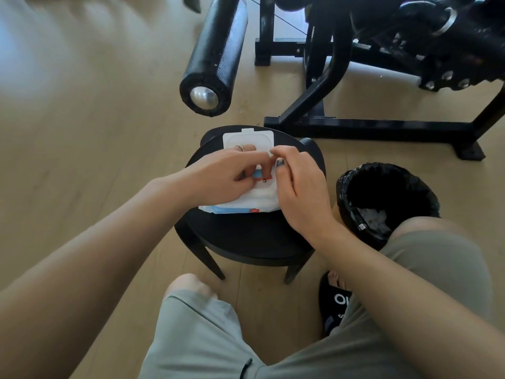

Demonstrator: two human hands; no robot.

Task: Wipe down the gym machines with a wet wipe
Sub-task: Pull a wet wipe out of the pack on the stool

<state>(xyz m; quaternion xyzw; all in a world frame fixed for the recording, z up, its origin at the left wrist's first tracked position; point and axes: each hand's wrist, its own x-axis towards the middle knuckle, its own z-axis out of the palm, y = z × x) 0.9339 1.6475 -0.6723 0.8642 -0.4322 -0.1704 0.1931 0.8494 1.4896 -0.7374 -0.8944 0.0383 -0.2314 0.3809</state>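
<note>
A white wet wipe pack with a blue edge lies on a black stool, its white lid flipped open toward the far side. My left hand lies over the pack with curled fingers at the opening and one ringed finger reaching onto the lid. My right hand grips the pack's right side, thumb and forefinger pinched together by the lid's hinge. No pulled-out wipe shows; my fingers hide the opening. The black gym machine stands behind the stool, with a padded roller sticking out to the left.
A black lined bin with crumpled white wipes inside stands right of the stool. The machine's base bar runs along the wooden floor just beyond. My knees in grey shorts and a black slipper are near the stool's front legs.
</note>
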